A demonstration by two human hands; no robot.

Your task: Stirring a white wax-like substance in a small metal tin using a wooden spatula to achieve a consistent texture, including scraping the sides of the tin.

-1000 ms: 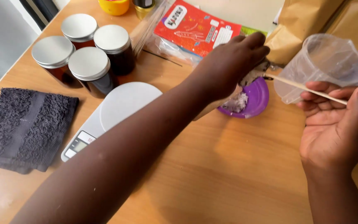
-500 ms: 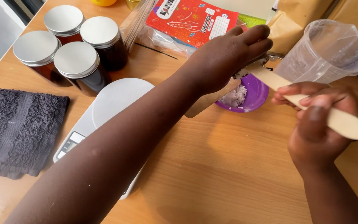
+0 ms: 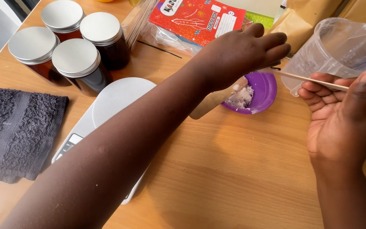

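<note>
Right hand (image 3: pixel 344 123): a thin wooden stick (image 3: pixel 318 82) is pinched under the thumb, beside a clear plastic cup (image 3: pixel 339 51)
Left hand (image 3: pixel 242 51): held flat, fingers together, just above the purple dish (image 3: pixel 265 91) of white paste

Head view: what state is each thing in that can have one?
Four amber jars: lids on, upright.
Clear measuring cup: tipped on its side, looks empty.
Purple dish: holds white crumbly stuff.
Kitchen scale: platform bare.
Dark towel: lying flat.
Thin wooden stick: pinched in right hand.
Left hand: over the dish.
</note>
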